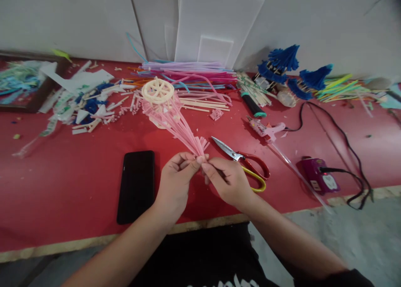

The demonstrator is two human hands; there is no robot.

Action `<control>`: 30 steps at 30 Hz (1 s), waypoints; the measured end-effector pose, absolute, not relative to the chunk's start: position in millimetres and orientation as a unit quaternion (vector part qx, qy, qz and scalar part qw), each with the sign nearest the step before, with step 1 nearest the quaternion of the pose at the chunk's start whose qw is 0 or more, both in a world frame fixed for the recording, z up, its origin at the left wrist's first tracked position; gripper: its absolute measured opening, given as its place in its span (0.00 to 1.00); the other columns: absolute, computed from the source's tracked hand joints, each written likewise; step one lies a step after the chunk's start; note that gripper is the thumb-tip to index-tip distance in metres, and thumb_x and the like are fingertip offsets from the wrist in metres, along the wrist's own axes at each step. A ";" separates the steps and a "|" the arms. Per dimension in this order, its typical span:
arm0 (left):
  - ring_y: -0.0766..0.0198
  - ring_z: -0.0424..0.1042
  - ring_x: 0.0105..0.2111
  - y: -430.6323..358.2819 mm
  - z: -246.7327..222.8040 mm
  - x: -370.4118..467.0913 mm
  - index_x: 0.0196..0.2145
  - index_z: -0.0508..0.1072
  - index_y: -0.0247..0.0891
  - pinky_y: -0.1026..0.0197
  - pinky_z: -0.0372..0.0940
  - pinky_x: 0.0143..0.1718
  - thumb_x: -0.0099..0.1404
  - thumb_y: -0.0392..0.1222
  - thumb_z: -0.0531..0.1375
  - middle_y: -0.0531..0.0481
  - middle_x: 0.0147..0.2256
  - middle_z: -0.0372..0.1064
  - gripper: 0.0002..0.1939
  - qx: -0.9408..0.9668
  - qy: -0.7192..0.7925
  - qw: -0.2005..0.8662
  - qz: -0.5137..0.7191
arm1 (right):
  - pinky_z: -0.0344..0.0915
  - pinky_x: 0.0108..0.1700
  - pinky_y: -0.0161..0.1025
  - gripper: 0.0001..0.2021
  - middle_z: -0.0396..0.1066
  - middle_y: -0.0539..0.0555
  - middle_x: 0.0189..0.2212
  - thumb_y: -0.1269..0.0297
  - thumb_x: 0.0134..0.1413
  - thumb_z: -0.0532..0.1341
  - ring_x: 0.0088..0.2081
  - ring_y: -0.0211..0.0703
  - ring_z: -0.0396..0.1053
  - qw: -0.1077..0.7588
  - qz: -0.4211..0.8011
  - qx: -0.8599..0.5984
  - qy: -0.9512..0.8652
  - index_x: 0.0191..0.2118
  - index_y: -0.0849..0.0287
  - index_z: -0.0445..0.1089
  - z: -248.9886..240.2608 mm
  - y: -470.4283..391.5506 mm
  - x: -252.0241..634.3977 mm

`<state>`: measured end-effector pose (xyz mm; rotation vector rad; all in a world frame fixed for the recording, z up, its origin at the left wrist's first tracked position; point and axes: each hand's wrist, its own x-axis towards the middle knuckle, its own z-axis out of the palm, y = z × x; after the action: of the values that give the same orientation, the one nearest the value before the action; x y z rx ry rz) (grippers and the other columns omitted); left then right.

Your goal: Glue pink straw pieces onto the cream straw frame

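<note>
A bundle of thin pink pipe cleaners (pixel 183 131) stretches from my fingers toward the back left, fanning out at its far end. That end lies against a cream, wheel-topped craft piece (pixel 158 90). My left hand (pixel 177 182) is closed, pinching the gathered near end of the bundle between thumb and fingers. Close against it, my right hand (pixel 227 180) is closed too, its thumb and fingertips on the same near end. Scissors (pixel 228 148) with one red and one yellow handle lie beside my right hand, partly hidden by it.
A black phone (pixel 136 186) lies left of my hands. To the right are a pink glue gun (pixel 266 129), a purple power box (pixel 319 176) and a black cord. Loose coloured stems (pixel 194 72), scraps (pixel 90 105) and blue fuzzy umbrella-like pieces (pixel 283 61) line the back. White boards (pixel 216 19) lean behind.
</note>
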<state>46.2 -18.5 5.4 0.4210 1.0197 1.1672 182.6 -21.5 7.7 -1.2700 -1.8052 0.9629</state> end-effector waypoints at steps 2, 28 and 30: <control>0.67 0.77 0.31 -18.6 6.2 46.6 0.30 0.73 0.36 0.68 0.73 0.36 0.50 0.40 0.74 0.53 0.27 0.77 0.14 0.201 0.474 0.670 0.536 | 0.58 0.25 0.33 0.17 0.65 0.47 0.17 0.63 0.65 0.54 0.20 0.33 0.60 0.363 0.307 -0.496 -0.727 0.23 0.57 0.62 5.1 -20.8 181.5; 0.61 0.80 0.36 -8.6 5.7 29.1 0.34 0.82 0.40 0.66 0.75 0.39 0.51 0.31 0.72 0.51 0.30 0.79 0.11 0.392 0.464 0.607 0.512 | 0.54 0.25 0.34 0.15 0.63 0.47 0.19 0.71 0.65 0.52 0.21 0.34 0.59 0.323 0.201 -0.444 -0.811 0.25 0.56 0.58 -6.2 -36.0 185.4; 0.60 0.81 0.36 -6.1 1.7 24.7 0.41 0.82 0.41 0.65 0.76 0.38 0.51 0.33 0.73 0.50 0.32 0.81 0.18 0.403 0.452 0.623 0.495 | 0.55 0.26 0.34 0.15 0.63 0.48 0.19 0.70 0.65 0.52 0.21 0.34 0.59 0.320 0.211 -0.442 -0.811 0.25 0.56 0.59 -8.1 -37.9 185.2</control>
<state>24.7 -6.1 1.7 0.9250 1.0381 1.1371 185.2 -37.9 -8.1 -1.1611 -2.1311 0.5551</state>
